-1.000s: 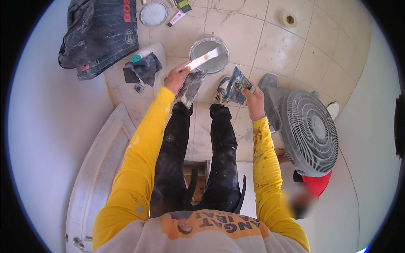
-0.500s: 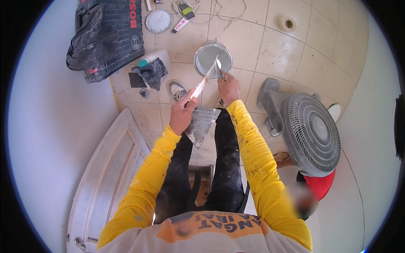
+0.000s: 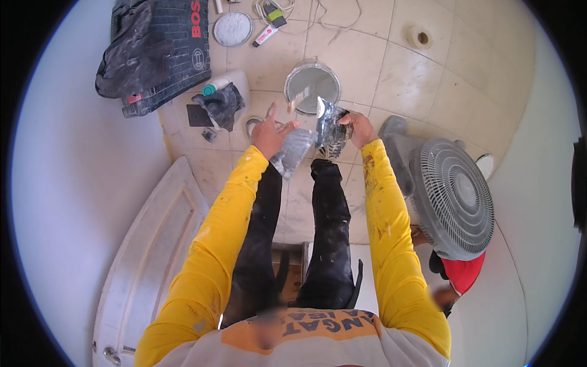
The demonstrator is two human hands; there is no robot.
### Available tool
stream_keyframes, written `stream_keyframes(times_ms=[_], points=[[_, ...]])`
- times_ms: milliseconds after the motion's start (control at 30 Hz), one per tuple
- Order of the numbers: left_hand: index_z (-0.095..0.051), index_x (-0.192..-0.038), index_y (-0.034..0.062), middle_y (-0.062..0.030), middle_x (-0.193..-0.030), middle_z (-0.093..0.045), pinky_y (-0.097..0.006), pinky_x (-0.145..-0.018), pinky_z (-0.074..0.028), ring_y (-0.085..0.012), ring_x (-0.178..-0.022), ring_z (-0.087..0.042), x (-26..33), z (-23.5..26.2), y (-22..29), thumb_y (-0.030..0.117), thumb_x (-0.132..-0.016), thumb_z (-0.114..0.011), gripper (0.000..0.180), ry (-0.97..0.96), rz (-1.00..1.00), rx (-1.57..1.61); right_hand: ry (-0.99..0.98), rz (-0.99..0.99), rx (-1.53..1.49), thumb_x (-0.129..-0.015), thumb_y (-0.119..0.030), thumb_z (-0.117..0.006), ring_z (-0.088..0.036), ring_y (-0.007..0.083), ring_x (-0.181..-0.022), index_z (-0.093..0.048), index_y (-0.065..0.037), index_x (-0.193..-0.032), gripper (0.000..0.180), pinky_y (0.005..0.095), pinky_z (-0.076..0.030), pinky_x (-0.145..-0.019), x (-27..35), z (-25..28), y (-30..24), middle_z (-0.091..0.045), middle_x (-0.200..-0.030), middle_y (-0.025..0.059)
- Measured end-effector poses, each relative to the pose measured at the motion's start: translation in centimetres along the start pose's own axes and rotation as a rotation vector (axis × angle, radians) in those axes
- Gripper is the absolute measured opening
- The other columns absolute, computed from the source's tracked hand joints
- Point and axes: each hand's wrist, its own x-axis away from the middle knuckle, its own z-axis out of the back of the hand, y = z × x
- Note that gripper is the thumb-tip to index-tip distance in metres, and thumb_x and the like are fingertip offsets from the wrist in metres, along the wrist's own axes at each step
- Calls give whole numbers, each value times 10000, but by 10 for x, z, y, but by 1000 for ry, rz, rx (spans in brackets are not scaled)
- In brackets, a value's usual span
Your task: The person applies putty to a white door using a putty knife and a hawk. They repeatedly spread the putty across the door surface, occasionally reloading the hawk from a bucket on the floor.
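My left hand (image 3: 268, 136) holds a broad putty knife (image 3: 295, 153), its grey, smeared blade slanting down to the right of the fingers. The forefinger sticks out away from the blade. My right hand (image 3: 359, 128) grips a second putty knife (image 3: 332, 124), fingers closed at its right side, with white paste on the blade's far left corner. Both blades are close together just nearer than a round bucket (image 3: 312, 85) containing pale grey-white paste. A blurred pale stick-like piece (image 3: 298, 99) shows over the bucket's near left rim; whether it belongs to my left knife I cannot tell.
A grey fan (image 3: 455, 196) stands at right, with a co-worker's red sleeve (image 3: 465, 269) behind it. A white door (image 3: 159, 257) is at left. Far left are a dark tool case (image 3: 194, 67) and dark cloth (image 3: 223, 105). A tape roll (image 3: 419, 37) lies far right.
My right hand has moved right and its knife's blade has turned broadside into view. My left hand has moved slightly farther out, its blade rising with it. The hands are wider apart.
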Motion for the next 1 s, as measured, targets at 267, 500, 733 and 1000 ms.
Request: stream_keyframes(times_ms=[267, 500, 733, 1000], points=[[-470, -1361, -2, -127, -1184, -637, -346, -926, -516, -236, -1042, -654, 70, 95, 19, 33, -850, -642, 540, -450, 305, 1514, -63, 706, 895, -760, 12, -586, -620, 218, -871, -696, -51, -1118, 380, 331, -500, -861, 199, -119, -79, -676, -984, 91], [-467, -1378, 12, -122, -1297, -593, -398, -1011, -466, -246, -1172, -596, 194, 245, 154, 185, -963, -580, 463, -518, -25, 1790, -204, 1568, 1671, -636, 4, -663, -531, 307, -1089, -645, -157, -1213, 599, 505, -470, -972, 355, -264, -153, -575, -1300, 76], [-471, -1382, 13, -132, -1327, -571, -393, -1039, -430, -262, -1214, -560, 359, 382, 207, 135, -943, -595, 472, -313, -376, 1660, -201, 1933, 1942, -649, -101, -681, -526, 276, -1069, -678, -203, -1169, 530, 478, -459, -953, 498, -366, -210, -571, -1279, 43], [-573, -1300, 51, -134, -1309, -570, -385, -1028, -425, -314, -1176, -565, 535, 398, 226, 177, -780, -736, 559, 194, -276, 1452, -401, 1160, 959, -880, 33, -545, -623, 327, -1058, -617, 48, -1199, 327, 376, -482, -954, 536, -347, -193, -636, -1195, 201]])
